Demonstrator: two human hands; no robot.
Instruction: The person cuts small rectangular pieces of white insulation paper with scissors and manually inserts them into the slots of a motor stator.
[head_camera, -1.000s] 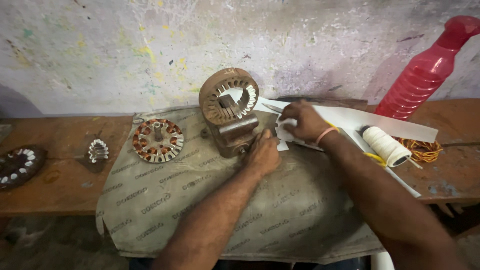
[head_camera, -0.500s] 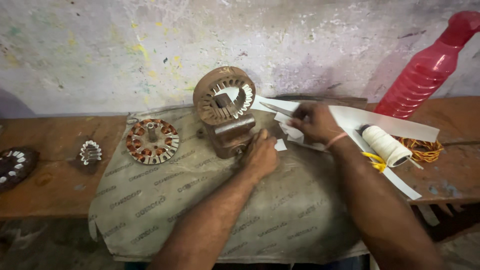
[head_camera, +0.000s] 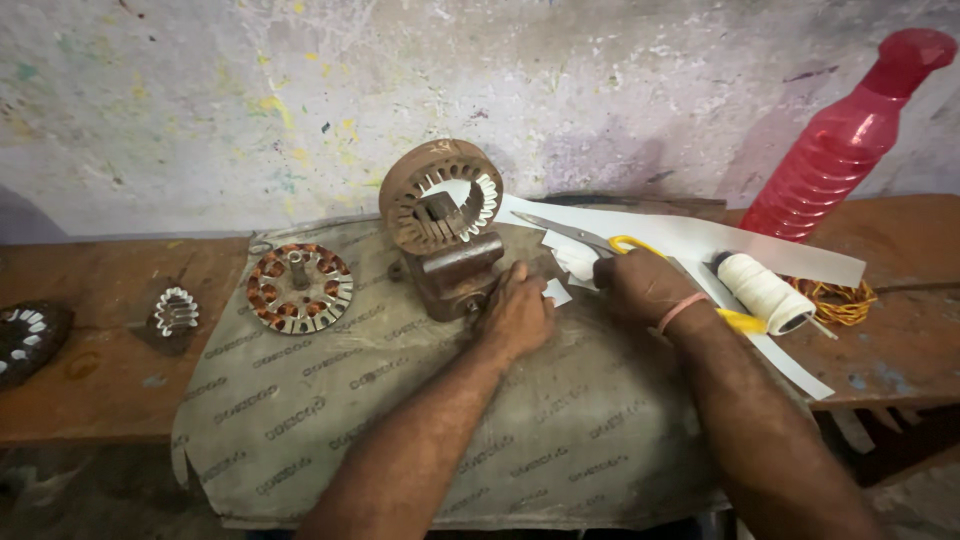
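Right hand (head_camera: 640, 285) fingers grip yellow-handled scissors (head_camera: 590, 240), blades pointing away-left over white paper strip (head_camera: 700, 240). Left hand (head_camera: 515, 310) fingers, pressed together, pinch a paper piece (head_camera: 556, 291) just left.

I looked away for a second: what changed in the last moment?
The right hand slid down onto the yellow-handled scissors lying on the white paper. The left hand stays beside the small vise gripping the stator ring.
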